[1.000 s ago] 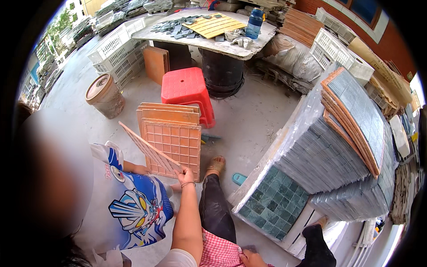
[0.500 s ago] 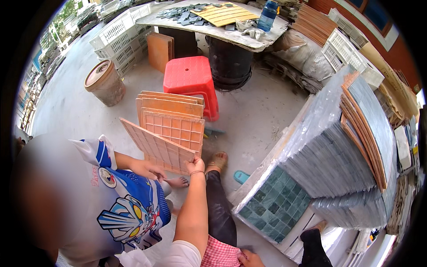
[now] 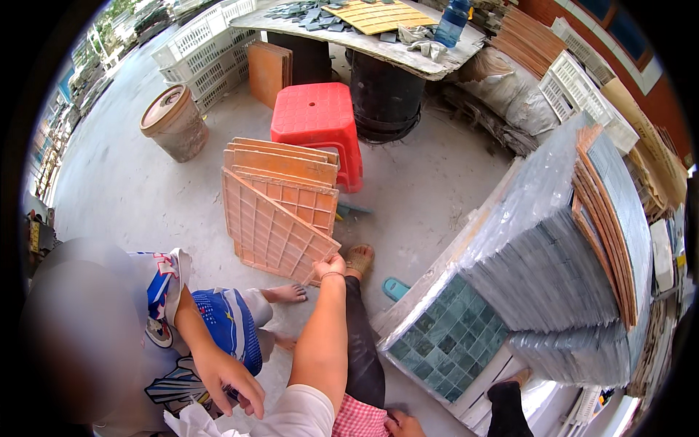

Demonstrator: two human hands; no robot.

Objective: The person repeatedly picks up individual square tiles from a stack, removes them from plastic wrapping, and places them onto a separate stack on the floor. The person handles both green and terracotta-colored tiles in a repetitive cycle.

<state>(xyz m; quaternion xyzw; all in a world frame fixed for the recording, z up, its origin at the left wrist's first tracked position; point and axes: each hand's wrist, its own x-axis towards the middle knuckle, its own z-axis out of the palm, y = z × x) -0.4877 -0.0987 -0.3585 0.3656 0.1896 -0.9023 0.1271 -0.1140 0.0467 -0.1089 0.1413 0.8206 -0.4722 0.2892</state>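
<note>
My left hand [image 3: 329, 266] is closed on the lower right corner of an orange square grid tray [image 3: 271, 226]. The tray tilts against several similar orange trays [image 3: 280, 169] standing on edge in front of a red plastic stool [image 3: 313, 113]. Near the lower edge, my right hand [image 3: 404, 424] lies beside a pink checkered cloth [image 3: 358, 418] on my lap. It is only partly visible, and its fingers cannot be made out. To my left is another person in a blue and white patterned top [image 3: 218, 328]; that person's hand [image 3: 229, 379] hangs with fingers apart, touching no tray.
At right, a sheet of green mosaic tiles [image 3: 448, 339] lies on a low platform beside tall stacks of grey tile sheets [image 3: 531, 269]. A bucket [image 3: 175, 124] stands at far left. Behind the stool is a table [image 3: 291, 28] with loose tile pieces. A teal slipper [image 3: 395, 289] lies on the floor.
The tray in my left hand has swung back toward the standing trays, its left edge moving rightward. The other person's hand has drawn back toward the lower edge.
</note>
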